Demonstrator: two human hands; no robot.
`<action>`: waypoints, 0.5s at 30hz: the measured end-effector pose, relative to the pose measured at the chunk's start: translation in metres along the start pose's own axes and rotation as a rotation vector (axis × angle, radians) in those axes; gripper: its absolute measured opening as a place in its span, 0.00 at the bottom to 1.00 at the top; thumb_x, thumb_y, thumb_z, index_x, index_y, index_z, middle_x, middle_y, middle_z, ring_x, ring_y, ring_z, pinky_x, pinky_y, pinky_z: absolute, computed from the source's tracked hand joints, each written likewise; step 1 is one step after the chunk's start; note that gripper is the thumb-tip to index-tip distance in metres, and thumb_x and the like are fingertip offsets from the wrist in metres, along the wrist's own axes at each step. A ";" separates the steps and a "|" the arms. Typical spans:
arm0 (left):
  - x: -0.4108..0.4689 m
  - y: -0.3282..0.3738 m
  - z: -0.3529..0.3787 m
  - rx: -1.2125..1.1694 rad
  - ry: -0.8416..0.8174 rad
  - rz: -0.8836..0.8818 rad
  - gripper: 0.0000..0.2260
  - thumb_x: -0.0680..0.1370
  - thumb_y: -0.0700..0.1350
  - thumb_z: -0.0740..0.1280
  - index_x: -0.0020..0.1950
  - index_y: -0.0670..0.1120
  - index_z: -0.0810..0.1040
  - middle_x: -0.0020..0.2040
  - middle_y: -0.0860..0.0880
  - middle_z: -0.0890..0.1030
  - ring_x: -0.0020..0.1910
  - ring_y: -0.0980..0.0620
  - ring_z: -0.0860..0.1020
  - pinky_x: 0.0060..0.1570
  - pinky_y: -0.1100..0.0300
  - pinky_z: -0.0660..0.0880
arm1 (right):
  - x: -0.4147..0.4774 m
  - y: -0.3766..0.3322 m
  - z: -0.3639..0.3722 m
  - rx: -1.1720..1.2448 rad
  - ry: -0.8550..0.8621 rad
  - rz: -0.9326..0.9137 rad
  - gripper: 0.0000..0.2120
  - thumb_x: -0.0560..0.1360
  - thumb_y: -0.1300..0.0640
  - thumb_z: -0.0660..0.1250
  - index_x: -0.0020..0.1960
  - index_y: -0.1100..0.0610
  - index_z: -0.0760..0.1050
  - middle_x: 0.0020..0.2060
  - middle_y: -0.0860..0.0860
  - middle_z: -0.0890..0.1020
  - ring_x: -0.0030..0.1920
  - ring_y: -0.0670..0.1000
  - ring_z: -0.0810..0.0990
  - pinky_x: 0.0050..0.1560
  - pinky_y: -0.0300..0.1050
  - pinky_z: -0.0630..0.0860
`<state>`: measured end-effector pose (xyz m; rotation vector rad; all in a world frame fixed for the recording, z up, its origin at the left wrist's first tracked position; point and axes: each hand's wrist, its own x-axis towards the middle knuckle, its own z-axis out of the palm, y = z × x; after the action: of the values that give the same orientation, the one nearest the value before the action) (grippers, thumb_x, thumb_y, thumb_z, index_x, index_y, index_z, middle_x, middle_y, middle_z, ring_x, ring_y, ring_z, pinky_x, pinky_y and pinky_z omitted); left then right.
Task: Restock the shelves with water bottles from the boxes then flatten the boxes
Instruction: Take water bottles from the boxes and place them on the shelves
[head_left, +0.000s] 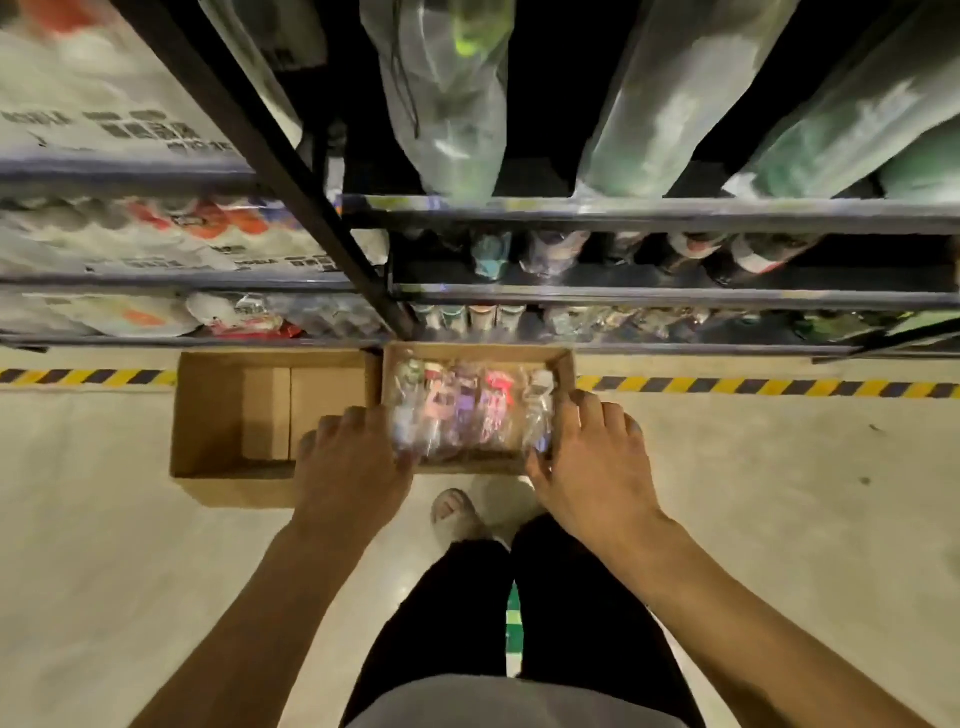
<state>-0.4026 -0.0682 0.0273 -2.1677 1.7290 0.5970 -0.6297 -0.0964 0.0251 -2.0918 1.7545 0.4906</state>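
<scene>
Down on the floor in front of me, hard against the foot of the shelves (649, 299), sits the full box (478, 349), and everything else I place from it. Inside it lies the pack of bottles (467, 410), wrapped in clear film. Its long side runs left to right across my body, so one short end faces each hand. My left hand (353, 457) is at the box's left end and my right hand (592, 457) at its right end. Both are equally near and level with each other, with the pack between them. The fingers of both hands are spread and fairly straight, not curled round anything. The thumbs reach in to the near corners of the film, but blur stops me telling whether I am squeezing the pack or only touching it. I judge the next move to be a two-handed press inward on the ends and a straight lift up toward the shelves beyond the box. The empty box (218, 415) stands open just left of the full one, touching its side and waiting to be flattened. Striped yellow and black tape (727, 387) runs along the floor to either side of the boxes. The bottle labels show pink, purple and red, but I can read no brand. The dark print on the white packs (130, 130) on the shelves up and to the left is too smeared to make out.
</scene>
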 end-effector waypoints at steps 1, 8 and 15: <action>0.011 -0.005 0.017 -0.005 -0.030 -0.001 0.24 0.80 0.64 0.64 0.69 0.51 0.72 0.63 0.51 0.80 0.62 0.47 0.79 0.64 0.47 0.74 | 0.013 -0.007 0.016 0.011 -0.019 -0.005 0.34 0.80 0.37 0.57 0.78 0.57 0.60 0.70 0.56 0.70 0.68 0.60 0.70 0.69 0.56 0.67; 0.122 -0.020 0.174 -0.165 -0.179 -0.062 0.25 0.81 0.58 0.67 0.75 0.49 0.67 0.70 0.49 0.77 0.66 0.44 0.77 0.64 0.47 0.78 | 0.131 -0.039 0.172 0.110 -0.098 -0.022 0.30 0.82 0.39 0.57 0.74 0.58 0.68 0.69 0.59 0.75 0.67 0.61 0.75 0.66 0.56 0.72; 0.246 -0.016 0.348 -0.333 -0.240 -0.169 0.31 0.80 0.61 0.66 0.77 0.48 0.61 0.75 0.44 0.71 0.73 0.40 0.71 0.71 0.42 0.69 | 0.252 -0.038 0.352 0.173 -0.286 0.060 0.35 0.81 0.34 0.58 0.78 0.57 0.57 0.71 0.60 0.70 0.70 0.62 0.71 0.67 0.58 0.72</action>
<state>-0.3865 -0.1063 -0.3971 -2.3111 1.3848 1.1147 -0.5609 -0.1348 -0.4024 -1.7592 1.6337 0.5996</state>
